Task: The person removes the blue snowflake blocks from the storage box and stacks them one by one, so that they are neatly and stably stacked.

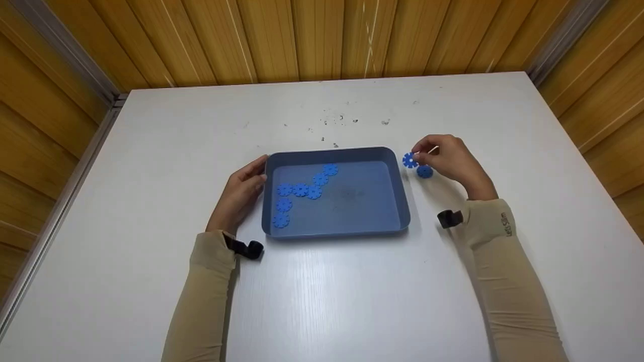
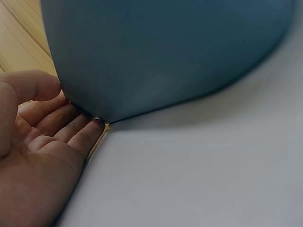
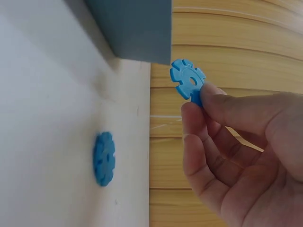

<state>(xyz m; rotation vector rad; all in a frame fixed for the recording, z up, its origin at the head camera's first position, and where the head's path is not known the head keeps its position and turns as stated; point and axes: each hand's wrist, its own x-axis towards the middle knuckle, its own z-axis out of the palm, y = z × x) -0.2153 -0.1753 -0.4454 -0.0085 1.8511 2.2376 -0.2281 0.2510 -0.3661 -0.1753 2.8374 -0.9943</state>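
My right hand (image 1: 445, 157) pinches a blue notched plastic disc (image 3: 187, 78) with a hole in its centre, between thumb and fingertips, just right of the tray. Below that hand, more of the same blue notched plastic (image 1: 424, 172) lies on the table. Several matching discs (image 1: 285, 189) lie inside the blue-grey rectangular tray (image 1: 329, 235), in a bent line along its left part. My left hand (image 1: 240, 192) rests against the tray's left side. In the left wrist view its fingers (image 2: 71, 125) reach the tray's lower edge, with the thumb at the wall.
The tray stands on a white table (image 1: 322, 296) with dark scuff marks beyond it. Wood-look panels (image 1: 317, 40) rise behind the table and at both sides. A small black camera (image 1: 249, 249) sticks out from each sleeve cuff.
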